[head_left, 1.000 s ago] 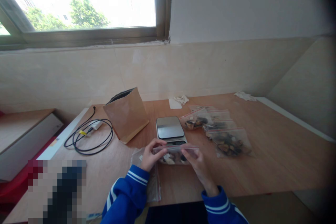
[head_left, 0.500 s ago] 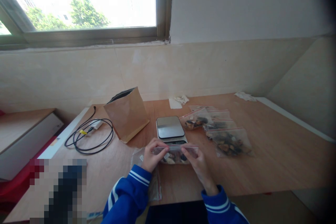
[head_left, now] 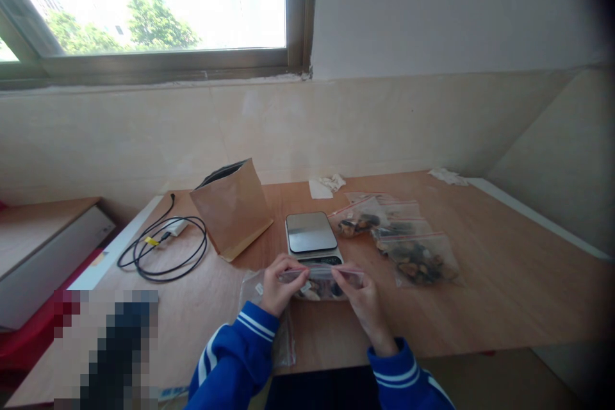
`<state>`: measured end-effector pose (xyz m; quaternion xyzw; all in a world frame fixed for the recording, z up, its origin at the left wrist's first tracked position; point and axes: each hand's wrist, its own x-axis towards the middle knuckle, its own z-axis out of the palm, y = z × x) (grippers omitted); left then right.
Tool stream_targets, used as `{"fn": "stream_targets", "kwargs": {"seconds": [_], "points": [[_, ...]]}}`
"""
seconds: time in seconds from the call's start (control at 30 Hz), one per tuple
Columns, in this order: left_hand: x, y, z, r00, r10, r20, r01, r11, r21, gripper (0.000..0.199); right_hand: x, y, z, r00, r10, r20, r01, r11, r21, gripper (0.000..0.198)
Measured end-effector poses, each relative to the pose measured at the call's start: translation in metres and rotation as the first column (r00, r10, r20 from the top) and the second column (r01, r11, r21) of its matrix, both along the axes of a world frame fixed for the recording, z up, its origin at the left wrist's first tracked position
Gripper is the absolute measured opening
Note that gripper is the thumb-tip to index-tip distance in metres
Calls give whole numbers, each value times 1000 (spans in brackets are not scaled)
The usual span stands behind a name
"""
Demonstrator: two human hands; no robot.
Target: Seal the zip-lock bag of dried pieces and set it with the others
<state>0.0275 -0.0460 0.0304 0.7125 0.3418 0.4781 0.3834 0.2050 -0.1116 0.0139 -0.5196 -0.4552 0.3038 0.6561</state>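
1. the left hand (head_left: 278, 287) is pinching the left end of a small zip bag (head_left: 321, 283), fingers closed narrow on the top strip.
2. the right hand (head_left: 361, 298) is pinching the same strip further right, thumb and fingertips pressed together on the seal line, so both hands are holding the bag.
3. the zip bag is sitting at the near middle of the tabletop (head_left: 504, 282), just at 6 o'clock from the kitchen scale (head_left: 311, 234), and it is carrying dark and pale dried pieces in its lower half.
4. i am judging the bag as light, thin and floppy, with slick film that is likely sliding under a loose pinch; the stiffer seal strip along the top is looking like the best place to take hold, while the lumpy contents are probably brittle under squeezing.
5. at 2 o'clock from the hands, several filled bags (head_left: 418, 256) are lying overlapped on the wood, well apart from the one being held.
6. at 10 o'clock an open brown paper pouch (head_left: 233, 208) is standing tilted, and beyond it at 9 o'clock a coiled black cable (head_left: 163, 250) is resting.
7. empty clear bags (head_left: 283, 343) are lying under the left wrist near the table edge.
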Motion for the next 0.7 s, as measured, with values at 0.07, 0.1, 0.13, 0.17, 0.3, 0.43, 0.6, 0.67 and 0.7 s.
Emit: {"fn": "stream_targets", "kwargs": {"seconds": [0.07, 0.1, 0.13, 0.17, 0.3, 0.43, 0.6, 0.67, 0.7], "points": [[0, 1, 0, 1000, -26, 13, 27, 999, -33, 17, 0, -1, 1, 1000, -1, -10, 1, 1000, -5, 15], [0, 1, 1, 999, -47, 21, 48, 997, -58, 18, -1, -1, 1, 1000, -3, -16, 3, 1000, -10, 15], [1, 2, 1, 997, -72, 33, 74, 993, -86, 18, -1, -1, 1, 1000, -4, -23, 4, 1000, -16, 16], [1, 2, 1, 994, -98, 48, 103, 988, -117, 19, -1, -1, 0, 999, -7, -32, 6, 1000, -23, 17], [1, 4, 0, 979, -176, 99, 192, 962, -195, 22, -1, -1, -3, 997, 5, -79, -8, 999, -39, 22], [1, 3, 1, 985, -155, 73, 165, 972, -168, 23, -2, 1, -2, 984, 94, -150, -103, 993, -55, 33], [3, 1, 2, 991, -125, 56, 129, 987, -93, 20, -3, 3, 3, 984, 140, -111, -146, 988, -52, 23], [3, 0, 1, 992, -108, 62, 112, 991, -70, 19, -3, 4, 3, 987, 136, -84, -141, 988, -61, 24], [3, 0, 1, 993, -102, 59, 105, 993, -61, 19, -4, 4, 3, 988, 129, -82, -135, 989, -69, 25]]}}
